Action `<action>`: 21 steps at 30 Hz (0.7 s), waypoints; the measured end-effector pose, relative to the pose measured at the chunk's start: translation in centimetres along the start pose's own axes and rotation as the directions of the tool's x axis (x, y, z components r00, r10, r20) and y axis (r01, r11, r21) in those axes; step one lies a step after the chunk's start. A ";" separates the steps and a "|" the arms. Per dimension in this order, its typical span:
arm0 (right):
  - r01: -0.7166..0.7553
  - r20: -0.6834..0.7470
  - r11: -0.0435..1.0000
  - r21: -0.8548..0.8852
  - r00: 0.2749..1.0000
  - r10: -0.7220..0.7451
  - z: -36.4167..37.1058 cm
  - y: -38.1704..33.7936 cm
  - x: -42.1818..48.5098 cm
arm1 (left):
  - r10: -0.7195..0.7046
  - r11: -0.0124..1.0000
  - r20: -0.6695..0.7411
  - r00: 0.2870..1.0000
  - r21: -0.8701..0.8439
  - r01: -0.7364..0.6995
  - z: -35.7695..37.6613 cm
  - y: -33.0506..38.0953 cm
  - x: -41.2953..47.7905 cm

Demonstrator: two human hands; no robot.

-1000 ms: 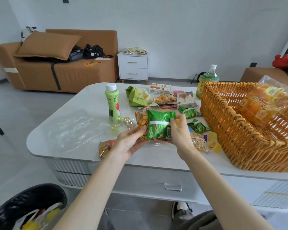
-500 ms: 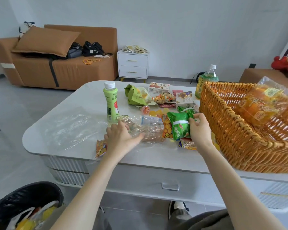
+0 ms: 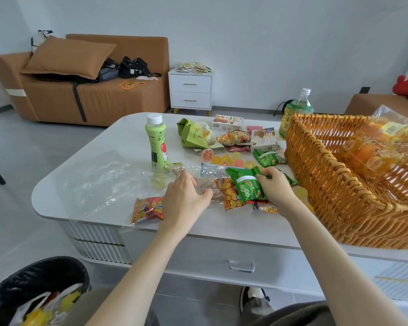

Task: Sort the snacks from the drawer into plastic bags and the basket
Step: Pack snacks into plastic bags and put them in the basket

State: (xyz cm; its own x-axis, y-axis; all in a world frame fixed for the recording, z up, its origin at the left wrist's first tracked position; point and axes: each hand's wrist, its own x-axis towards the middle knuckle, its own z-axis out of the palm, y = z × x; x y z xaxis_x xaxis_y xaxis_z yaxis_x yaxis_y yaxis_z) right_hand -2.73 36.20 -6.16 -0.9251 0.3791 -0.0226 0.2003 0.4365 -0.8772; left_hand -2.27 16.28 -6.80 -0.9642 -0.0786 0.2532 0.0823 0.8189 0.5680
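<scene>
My right hand (image 3: 275, 187) pinches a green snack packet (image 3: 245, 186) at its right edge, low over the white table (image 3: 80, 161). My left hand (image 3: 184, 200) grips the crumpled mouth of a clear plastic bag (image 3: 205, 182) just left of that packet. An orange snack packet (image 3: 229, 196) lies between my hands, under the green one. A second orange-red packet (image 3: 149, 208) sits inside clear plastic near the table's front edge. The wicker basket (image 3: 327, 184) stands at the right with a bag of orange jelly cups (image 3: 375, 151) in it.
A flat clear bag (image 3: 99, 182) lies at the table's left. A green drink bottle (image 3: 157, 143), loose jelly cups (image 3: 231, 161), green packets (image 3: 269, 158), small boxes (image 3: 226, 122) and a large bottle (image 3: 297, 109) crowd the back. A black bin (image 3: 33, 292) sits on the floor at bottom left.
The green packet came down from in front of me onto the table and shifted right. My left hand let go of it and took hold of the clear bag.
</scene>
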 end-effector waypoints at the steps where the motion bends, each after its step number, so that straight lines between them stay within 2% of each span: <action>1: -0.043 0.034 0.998 0.034 0.999 0.042 0.5 -0.4 -0.1 | 0.001 1.000 -0.014 1.000 -0.013 -0.002 -0.3 0.0 -0.2; 5: -0.176 0.095 0.972 0.154 0.982 0.163 2.6 -1.2 0.3 | -0.005 0.997 -0.027 1.000 -0.083 0.003 -1.3 -0.6 -0.5; 12: -0.039 -0.042 0.990 -0.133 0.999 0.034 3.5 -1.1 1.0 | 0.024 0.984 -0.083 0.996 -0.177 -0.039 -1.4 -1.5 -1.4; 17: -0.043 -0.013 0.987 -0.154 0.999 0.041 2.2 -1.1 0.9 | -0.109 0.942 -0.110 0.988 -0.329 0.068 -0.9 -1.4 -1.0; 21: -0.028 0.074 0.986 -0.164 0.996 0.040 0.4 -1.2 0.4 | -0.061 0.927 -0.158 0.986 -0.375 -0.003 -0.5 -1.4 -1.1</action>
State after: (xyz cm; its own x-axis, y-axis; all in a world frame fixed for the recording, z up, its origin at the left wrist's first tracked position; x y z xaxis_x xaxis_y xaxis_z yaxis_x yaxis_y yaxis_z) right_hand -3.47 35.47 -5.32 -0.9375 0.3351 -0.0935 0.2762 0.5537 -0.7856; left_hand -1.19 14.93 -7.47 -0.9156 -0.2173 0.3384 0.1733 0.5460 0.8196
